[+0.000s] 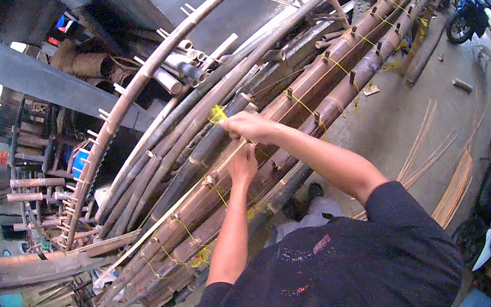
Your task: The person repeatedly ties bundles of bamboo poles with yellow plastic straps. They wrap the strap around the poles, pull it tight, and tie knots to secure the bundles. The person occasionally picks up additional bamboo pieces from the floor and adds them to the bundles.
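Note:
In front of me several long brown bamboo poles (307,102) lie side by side, with short pegs standing up along them and yellow twine (340,67) laced across. My right hand (253,128) is closed above the poles, and a bunched tuft of yellow twine (217,114) sticks out beyond its fingers. Just below it, my left hand (243,165) is raised with its fingers pinched near the poles. What the left fingers hold is too small to make out. A long pale bamboo strip (161,220) runs along the poles' far side, toward my hands.
Behind the poles lie more dark bamboo poles (190,137) and a curved bamboo ladder-like frame (148,66). Split bamboo strips (455,190) lie on the concrete floor to the right. A motorcycle (470,18) stands at the far right, and a blue drum (80,163) at the left.

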A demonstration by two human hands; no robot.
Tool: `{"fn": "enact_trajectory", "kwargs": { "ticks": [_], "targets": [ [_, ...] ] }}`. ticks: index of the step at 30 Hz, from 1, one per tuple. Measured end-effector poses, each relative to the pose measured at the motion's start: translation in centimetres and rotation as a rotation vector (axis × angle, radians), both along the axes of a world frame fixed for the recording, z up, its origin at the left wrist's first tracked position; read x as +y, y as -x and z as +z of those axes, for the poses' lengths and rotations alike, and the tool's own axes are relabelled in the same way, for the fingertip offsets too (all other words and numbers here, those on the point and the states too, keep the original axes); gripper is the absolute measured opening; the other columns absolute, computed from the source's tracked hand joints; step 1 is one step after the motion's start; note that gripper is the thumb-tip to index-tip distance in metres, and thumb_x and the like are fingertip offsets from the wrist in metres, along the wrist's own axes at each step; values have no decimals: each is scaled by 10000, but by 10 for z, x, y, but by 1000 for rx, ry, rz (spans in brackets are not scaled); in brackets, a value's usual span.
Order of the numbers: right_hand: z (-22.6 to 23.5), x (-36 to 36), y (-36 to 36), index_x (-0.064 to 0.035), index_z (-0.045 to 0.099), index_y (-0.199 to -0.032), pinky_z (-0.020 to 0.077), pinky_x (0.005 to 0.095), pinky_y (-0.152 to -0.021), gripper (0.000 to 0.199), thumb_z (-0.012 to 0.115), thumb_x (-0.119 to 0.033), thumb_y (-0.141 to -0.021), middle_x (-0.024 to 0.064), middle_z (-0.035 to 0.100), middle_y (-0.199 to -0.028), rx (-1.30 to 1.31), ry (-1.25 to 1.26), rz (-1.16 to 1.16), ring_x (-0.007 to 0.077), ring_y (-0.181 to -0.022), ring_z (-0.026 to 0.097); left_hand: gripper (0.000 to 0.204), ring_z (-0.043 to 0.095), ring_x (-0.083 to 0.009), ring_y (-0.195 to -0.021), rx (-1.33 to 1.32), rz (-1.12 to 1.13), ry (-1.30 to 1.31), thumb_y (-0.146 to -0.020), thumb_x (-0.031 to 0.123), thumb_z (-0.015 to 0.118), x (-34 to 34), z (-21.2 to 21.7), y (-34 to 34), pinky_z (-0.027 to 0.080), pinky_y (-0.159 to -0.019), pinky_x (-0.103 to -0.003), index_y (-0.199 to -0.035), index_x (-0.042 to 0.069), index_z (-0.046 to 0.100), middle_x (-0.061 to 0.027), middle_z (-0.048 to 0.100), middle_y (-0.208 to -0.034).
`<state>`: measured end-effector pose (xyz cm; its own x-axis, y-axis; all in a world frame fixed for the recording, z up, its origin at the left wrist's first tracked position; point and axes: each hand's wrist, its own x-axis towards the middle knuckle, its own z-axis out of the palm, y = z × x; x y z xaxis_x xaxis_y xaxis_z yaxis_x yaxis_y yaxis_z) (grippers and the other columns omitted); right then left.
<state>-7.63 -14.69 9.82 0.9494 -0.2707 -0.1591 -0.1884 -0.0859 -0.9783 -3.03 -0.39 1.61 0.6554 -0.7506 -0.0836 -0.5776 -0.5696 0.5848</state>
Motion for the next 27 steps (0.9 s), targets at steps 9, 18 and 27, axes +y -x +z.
{"fn": "enact_trajectory", "kwargs": {
  "ticks": [9,18,27],
  "targets": [
    [-88,91,148,-8,598,-612,469,502,-608,450,534,-327,-921,231,564,-599,-258,391,142,421,-582,580,241,659,-224,-768,59,-19,405,-971,199,500,-12,29,13,491,-705,-342,-966,33,674,-116,662,-766],
    [-81,98,147,-14,668,-712,510,475,-757,294,623,-299,-769,207,633,-668,-131,781,144,404,-691,629,333,631,-397,-967,-163,102,64,-951,340,489,-73,-25,-88,489,-837,-494,-1081,94,671,-203,663,-1031],
    [-102,256,97,-69,598,-1040,505,388,-828,213,584,-250,-929,75,642,-985,62,-1140,-131,230,-905,618,325,614,-461,-939,-157,-69,-189,-952,240,421,138,41,-102,486,-825,-527,-1078,5,607,-293,637,-978]
  ]
}}
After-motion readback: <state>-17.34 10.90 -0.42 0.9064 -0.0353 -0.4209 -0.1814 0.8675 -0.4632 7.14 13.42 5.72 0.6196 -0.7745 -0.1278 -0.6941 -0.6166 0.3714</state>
